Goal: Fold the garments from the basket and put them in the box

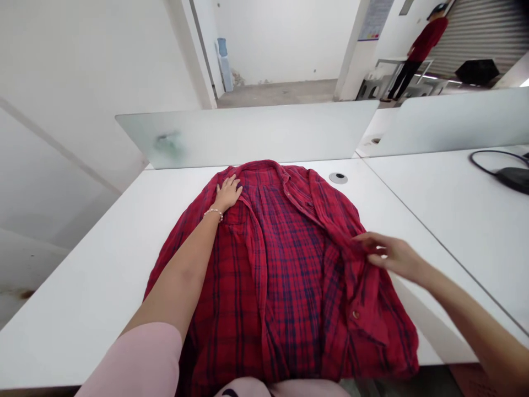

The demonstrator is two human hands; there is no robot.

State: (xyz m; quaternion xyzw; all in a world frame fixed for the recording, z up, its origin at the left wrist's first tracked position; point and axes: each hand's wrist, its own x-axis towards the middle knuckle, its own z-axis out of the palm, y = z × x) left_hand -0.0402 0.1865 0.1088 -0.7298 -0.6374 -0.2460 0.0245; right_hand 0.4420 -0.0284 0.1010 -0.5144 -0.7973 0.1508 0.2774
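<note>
White walls (273,38) and a grey floor (273,94) stretch beyond the two frosted glass dividers (248,135) along the far side of your white counter (82,320). Past them, one person (425,47) in a red top and dark trousers stands well apart from you near a ribbed roller shutter (479,38), and a water dispenser (223,63) stands against a far wall. In your head camera, the only view, a single red plaid shirt (289,275) lies spread on the counter right in front of you, collar toward the dividers, its crinkled fabric checked in navy and its front edges loosely overlapping, with one small round button (355,314) showing low on the right. Your left hand (227,193) rests palm down on the shirt's upper left, its fingers (233,184) flat and slightly apart, the arm reaching forward from a pink sleeve (136,364), with one beaded bracelet (213,213) at the wrist. Your right hand (390,255) reaches in from the side, its fingers (370,238) curled together and pinching the shirt's front edge. On the neighbouring counter (454,220) lie a black cable (491,157) and a black adapter (512,179), and one round grommet (338,178) is set in your counter just beyond the collar.
</note>
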